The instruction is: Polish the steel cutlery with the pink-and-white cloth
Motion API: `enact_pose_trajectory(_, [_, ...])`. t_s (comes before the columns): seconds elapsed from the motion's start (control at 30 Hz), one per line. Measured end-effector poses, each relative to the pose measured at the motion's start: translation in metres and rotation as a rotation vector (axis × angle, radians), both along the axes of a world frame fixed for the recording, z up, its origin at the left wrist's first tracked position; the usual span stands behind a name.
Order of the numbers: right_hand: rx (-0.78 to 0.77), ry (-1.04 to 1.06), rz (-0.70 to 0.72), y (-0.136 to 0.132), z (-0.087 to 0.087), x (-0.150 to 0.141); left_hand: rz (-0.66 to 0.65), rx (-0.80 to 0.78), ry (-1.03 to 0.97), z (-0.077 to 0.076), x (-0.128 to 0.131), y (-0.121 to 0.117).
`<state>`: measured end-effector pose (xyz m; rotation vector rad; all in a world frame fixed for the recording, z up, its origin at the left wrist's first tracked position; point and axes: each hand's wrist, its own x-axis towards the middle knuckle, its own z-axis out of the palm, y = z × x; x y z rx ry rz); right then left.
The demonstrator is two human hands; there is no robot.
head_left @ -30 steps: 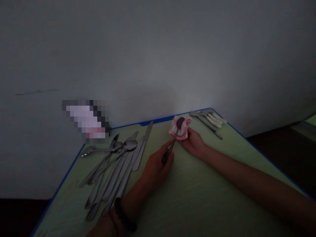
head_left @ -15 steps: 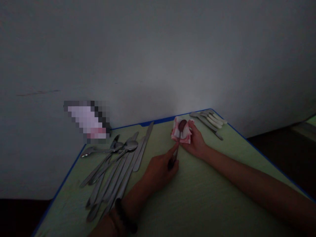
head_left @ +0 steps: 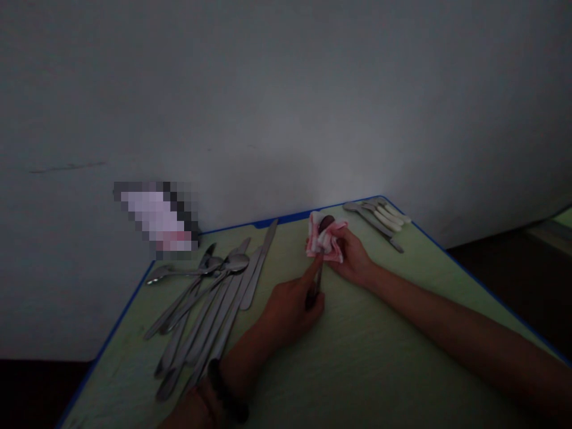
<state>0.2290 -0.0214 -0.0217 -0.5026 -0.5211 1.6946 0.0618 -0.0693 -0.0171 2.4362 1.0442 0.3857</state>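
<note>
Dark metal spoon (head_left: 316,285) is clamped by its handle in the left hand (head_left: 292,310), above the green, blue-edged surface (head_left: 357,357). Its bowl is backed by a pink-and-white cloth (head_left: 315,238), pinched in the grip of the right hand (head_left: 355,259). To the left, silver metal cutlery (head_left: 223,298) is heaped; at far right, white-handled cutlery (head_left: 388,219) is laid near the corner.
</note>
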Motion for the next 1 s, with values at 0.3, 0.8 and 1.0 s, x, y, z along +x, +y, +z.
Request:
enact_pose_trajectory(0.3, [-0.014,-0.047,0.009,-0.0016,-0.0039,0.0022,0.012,-0.017,-0.010,0.0023,0.0003,-0.0022])
enact_pose_trajectory(0.8, [0.041,0.032,0.056,-0.0057,0.0039,0.0034,0.026,-0.013,0.007,0.0034,0.0006,-0.0017])
enact_pose_trajectory(1.0, [0.061,0.036,0.071,-0.0052,0.0041,0.0035,0.020,-0.006,0.011,0.0028,-0.0001,-0.0012])
